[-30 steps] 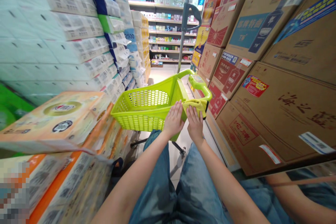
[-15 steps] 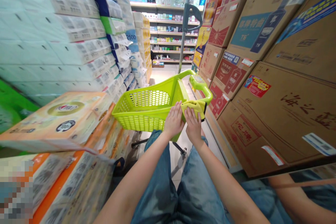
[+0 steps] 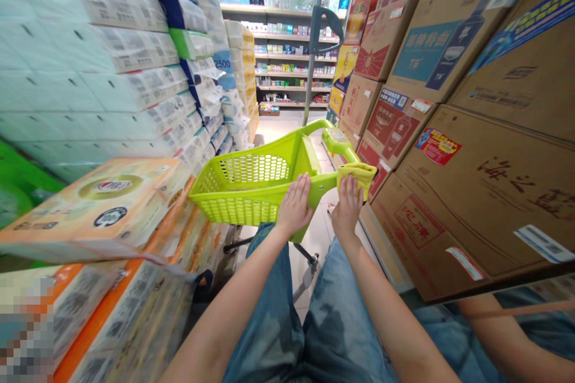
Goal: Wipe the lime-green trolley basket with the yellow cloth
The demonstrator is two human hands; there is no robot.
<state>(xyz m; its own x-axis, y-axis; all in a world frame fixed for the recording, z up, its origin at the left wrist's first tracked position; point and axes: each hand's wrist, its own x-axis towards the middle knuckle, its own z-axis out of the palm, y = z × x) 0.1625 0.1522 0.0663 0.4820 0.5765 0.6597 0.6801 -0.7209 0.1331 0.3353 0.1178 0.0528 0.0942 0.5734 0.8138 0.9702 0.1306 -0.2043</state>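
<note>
**Both hands on the lime-green cart, cloth on the handle**

So I've got a green shopping cart [image 3: 242, 195] sitting crosswise in front of my knees. My left hand [image 3: 294, 204] lies on the basket's near side, by the corner closest to the handle [image 3: 342, 145], fingers out straight and close together, nothing in them. My right hand [image 3: 349, 206] has a yellow cloth [image 3: 357, 178] held against the near corner of the handle, fingers laid over it with narrow gaps between; can't see my thumb. Jeans [image 3: 345, 305] right under my arms, pale floor [image 3: 321, 233] below. Tissue packs [image 3: 135, 84] are stacked on my left, cardboard boxes [image 3: 485, 197] on my right, and stocked shelves [image 3: 296, 57] stand at the aisle's far end.
</note>
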